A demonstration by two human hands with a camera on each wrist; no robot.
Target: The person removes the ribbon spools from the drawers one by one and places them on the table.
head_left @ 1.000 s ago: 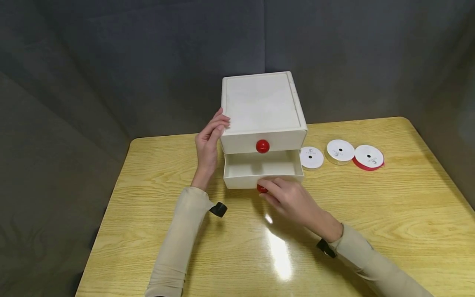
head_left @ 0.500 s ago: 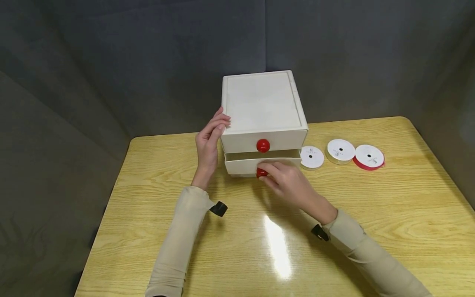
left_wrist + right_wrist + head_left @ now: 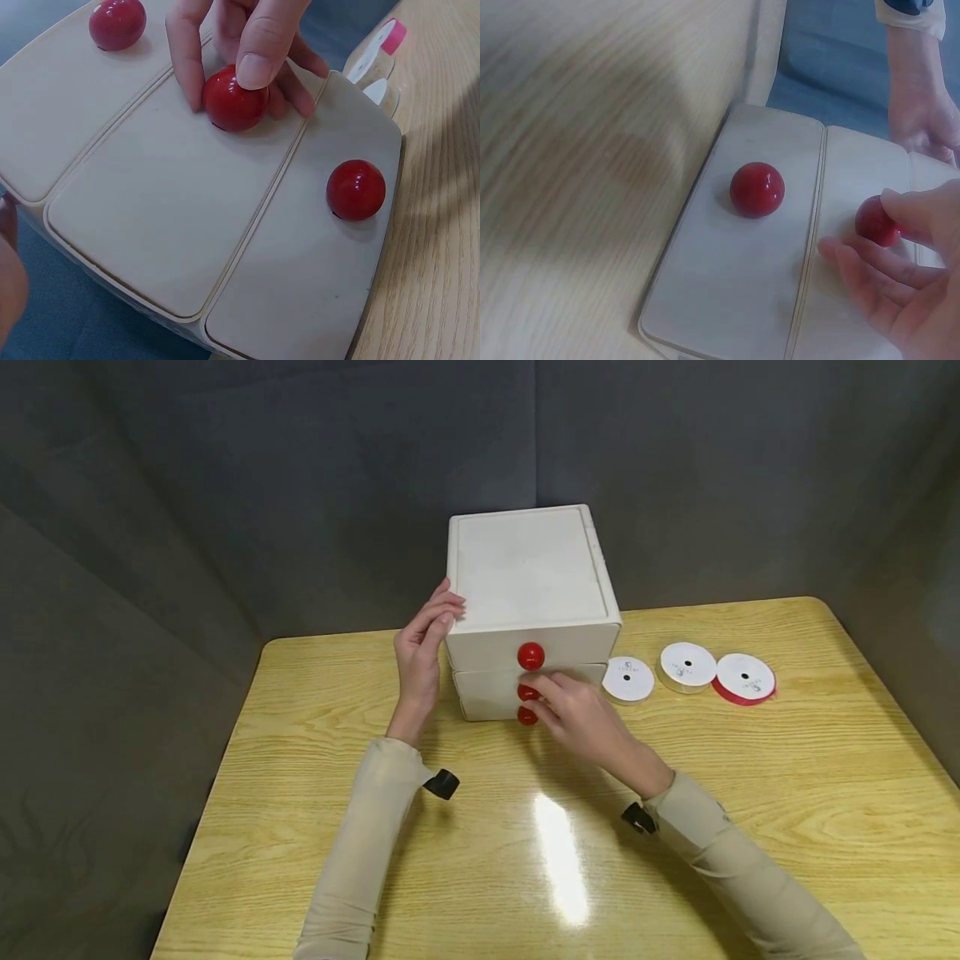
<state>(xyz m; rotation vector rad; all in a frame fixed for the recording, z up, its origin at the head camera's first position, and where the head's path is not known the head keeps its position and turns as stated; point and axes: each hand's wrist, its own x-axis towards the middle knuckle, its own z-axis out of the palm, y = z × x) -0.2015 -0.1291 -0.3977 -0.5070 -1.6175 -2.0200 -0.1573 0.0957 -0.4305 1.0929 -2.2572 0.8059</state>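
Note:
A white drawer unit (image 3: 528, 568) stands on the table, its three drawers pushed in. Each drawer front bears a round red knob; the top knob (image 3: 531, 656) and bottom knob (image 3: 356, 190) are untouched. My right hand (image 3: 588, 722) pinches the middle knob (image 3: 231, 109) between thumb and fingers, partly covering it in the head view. On the unit's upper left edge rests my left hand (image 3: 422, 647), fingertips lying on the top and thumb near the front corner.
To the right of the unit lie three ribbon spools: one white spool (image 3: 628, 680) beside it, a second spool (image 3: 687, 666), and one with pink-red ribbon (image 3: 745, 677). Dark cloth (image 3: 337, 485) hangs behind the wooden table (image 3: 315, 710).
The right hand has pushed the pulled-out middle drawer back until its front lines up with the others, uncovering the bottom knob. The left hand has stayed at the corner.

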